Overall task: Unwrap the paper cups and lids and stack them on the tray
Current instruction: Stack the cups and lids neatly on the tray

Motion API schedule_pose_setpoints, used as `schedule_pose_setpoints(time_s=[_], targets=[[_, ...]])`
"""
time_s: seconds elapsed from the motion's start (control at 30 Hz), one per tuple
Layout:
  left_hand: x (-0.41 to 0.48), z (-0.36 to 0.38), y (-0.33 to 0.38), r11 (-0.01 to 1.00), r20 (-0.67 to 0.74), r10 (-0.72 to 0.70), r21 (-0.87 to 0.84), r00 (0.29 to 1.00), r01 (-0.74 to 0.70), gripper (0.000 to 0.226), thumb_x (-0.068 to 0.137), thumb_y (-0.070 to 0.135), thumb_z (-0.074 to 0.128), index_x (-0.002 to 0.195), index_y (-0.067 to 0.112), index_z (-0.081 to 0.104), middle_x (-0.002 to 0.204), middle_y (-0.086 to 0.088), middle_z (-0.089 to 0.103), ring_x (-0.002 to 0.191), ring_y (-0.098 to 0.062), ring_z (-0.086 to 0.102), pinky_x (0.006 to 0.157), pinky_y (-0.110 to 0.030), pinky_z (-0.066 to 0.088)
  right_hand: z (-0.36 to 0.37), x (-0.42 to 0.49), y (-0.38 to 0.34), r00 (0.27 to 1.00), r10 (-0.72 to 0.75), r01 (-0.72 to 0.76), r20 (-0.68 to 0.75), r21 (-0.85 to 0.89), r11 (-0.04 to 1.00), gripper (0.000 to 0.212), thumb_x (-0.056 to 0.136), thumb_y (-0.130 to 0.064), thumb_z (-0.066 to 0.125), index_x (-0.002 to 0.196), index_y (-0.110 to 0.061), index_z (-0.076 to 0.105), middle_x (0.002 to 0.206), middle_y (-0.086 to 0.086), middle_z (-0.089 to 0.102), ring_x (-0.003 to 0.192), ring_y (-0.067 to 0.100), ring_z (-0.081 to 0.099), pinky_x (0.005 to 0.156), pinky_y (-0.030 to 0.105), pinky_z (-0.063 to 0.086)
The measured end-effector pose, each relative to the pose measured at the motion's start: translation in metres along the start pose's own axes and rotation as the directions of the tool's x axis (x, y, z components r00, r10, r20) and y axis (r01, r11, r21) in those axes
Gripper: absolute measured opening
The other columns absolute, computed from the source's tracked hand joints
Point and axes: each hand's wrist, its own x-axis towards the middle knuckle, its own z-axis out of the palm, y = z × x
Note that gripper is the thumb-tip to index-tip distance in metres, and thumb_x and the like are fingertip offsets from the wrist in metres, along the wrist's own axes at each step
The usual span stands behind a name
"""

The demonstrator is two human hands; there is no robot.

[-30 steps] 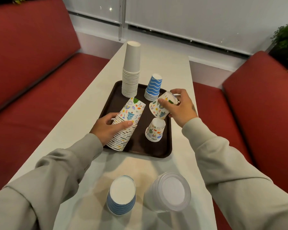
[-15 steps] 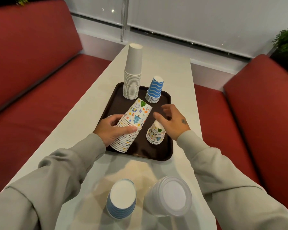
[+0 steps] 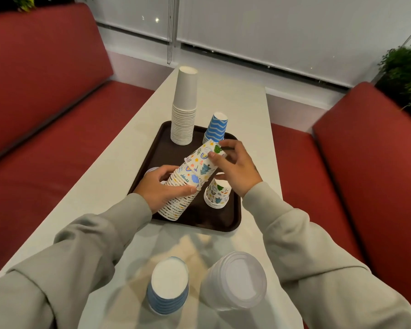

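Note:
A dark brown tray (image 3: 228, 222) lies on the white table. My left hand (image 3: 160, 189) grips a tilted stack of patterned paper cups (image 3: 183, 198) whose base rests on the tray. My right hand (image 3: 235, 168) pinches the top patterned cup (image 3: 201, 159) of that stack, partly pulled off. A short upside-down stack of patterned cups (image 3: 217, 193) stands under my right hand. At the tray's far end stand a tall white cup stack (image 3: 184, 108) and a blue wavy cup stack (image 3: 216, 127).
Near me on the table stand a blue cup stack (image 3: 167, 287) and a stack of clear lids (image 3: 235, 280), on crumpled clear wrap (image 3: 195, 243). Red benches (image 3: 45, 119) flank the table on both sides. A plant (image 3: 406, 74) is at the far right.
My right hand set its patterned cup onto the short stack, then moved up to the tilted stack's top cup and took hold of it. My left hand kept hold of the stack.

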Motion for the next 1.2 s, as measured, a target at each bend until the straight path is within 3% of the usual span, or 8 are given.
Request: schedule_pose_setpoints(time_s=[0.1,0.2,0.3,0.5,0.7,0.8,0.97,1.2], targets=[[-0.001,-0.004,-0.004,0.999,-0.028,-0.028,-0.023,0.999,0.027,0.061,0.064,0.024,0.09,0.119,0.017,0.064,0.115,-0.002,0.068,0.098,-0.009,0.067,0.075,-0.022,0.052,-0.011,0.006,-0.009,0.99,-0.014,0.029,-0.142,0.106,0.994,0.038,0.091,-0.023,0.068,0.123,-0.017,0.047,0.122,0.006,0.061,0.102,0.018,0.068,0.074,0.036,0.062],[-0.002,-0.008,-0.008,0.994,-0.039,-0.077,-0.083,0.996,0.074,0.061,0.067,0.025,0.088,0.122,0.017,0.063,0.112,0.0,0.07,0.097,-0.012,0.068,0.074,-0.024,0.053,-0.025,0.009,-0.009,0.964,-0.052,0.039,-0.26,-0.054,0.998,0.04,0.089,-0.029,0.071,0.12,-0.023,0.047,0.121,0.0,0.062,0.096,0.012,0.067,0.073,0.026,0.06],[-0.001,-0.011,-0.009,0.981,-0.044,-0.128,-0.155,0.991,0.12,0.062,0.064,0.027,0.09,0.119,0.018,0.063,0.108,0.0,0.072,0.098,-0.018,0.069,0.08,-0.032,0.055,-0.03,0.004,0.003,0.967,-0.125,0.047,-0.223,-0.325,0.945,0.042,0.088,-0.028,0.071,0.12,-0.023,0.045,0.113,-0.007,0.056,0.088,0.005,0.062,0.063,0.009,0.049],[-0.002,-0.012,-0.006,0.973,-0.034,-0.152,-0.183,0.988,0.143,0.073,0.041,0.044,0.088,0.108,0.024,0.067,0.103,0.001,0.075,0.095,-0.018,0.072,0.087,-0.039,0.057,-0.02,0.001,0.041,0.994,0.004,-0.065,-0.112,-0.538,0.84,0.035,0.084,-0.029,0.072,0.105,-0.026,0.044,0.116,0.006,0.058,0.1,0.03,0.061,0.086,0.046,0.055],[-0.003,-0.009,-0.003,0.988,-0.051,-0.119,-0.104,0.992,0.113,0.046,0.072,0.021,0.086,0.113,0.018,0.067,0.109,-0.002,0.072,0.098,-0.02,0.07,0.088,-0.039,0.056,-0.02,-0.001,0.052,0.997,0.032,-0.069,-0.07,-0.637,0.768,0.027,0.085,-0.038,0.069,0.103,-0.024,0.056,0.117,-0.001,0.05,0.102,0.022,0.056,0.087,0.033,0.049],[-0.001,-0.007,-0.001,0.996,-0.02,-0.081,-0.037,0.996,0.081,0.054,0.067,0.026,0.089,0.114,0.019,0.066,0.114,-0.003,0.069,0.097,-0.017,0.069,0.083,-0.035,0.056,-0.018,-0.002,0.034,0.992,-0.042,-0.021,-0.117,-0.491,0.871,0.031,0.087,-0.046,0.066,0.107,-0.025,0.059,0.114,-0.006,0.056,0.102,0.012,0.057,0.083,0.025,0.044],[-0.002,0.001,0.006,0.995,-0.001,0.01,0.1,1.0,-0.01,0.078,0.039,0.053,0.083,0.111,0.026,0.068,0.108,0.003,0.07,0.093,-0.009,0.069,0.081,-0.028,0.056,-0.001,-0.008,0.006,0.995,0.072,-0.07,0.066,-0.037,0.997,0.038,0.087,-0.04,0.069,0.117,-0.023,0.053,0.107,-0.006,0.069,0.097,0.01,0.069,0.087,0.037,0.058],[-0.002,0.0,0.003,0.983,0.007,0.024,0.18,1.0,-0.025,0.067,0.045,0.05,0.086,0.106,0.031,0.063,0.107,0.008,0.063,0.095,-0.005,0.063,0.079,-0.024,0.051,-0.005,-0.002,0.002,0.996,0.061,-0.055,-0.06,0.093,0.994,0.03,0.089,-0.02,0.07,0.109,-0.01,0.049,0.111,0.01,0.069,0.09,0.015,0.071,0.073,0.036,0.06]])
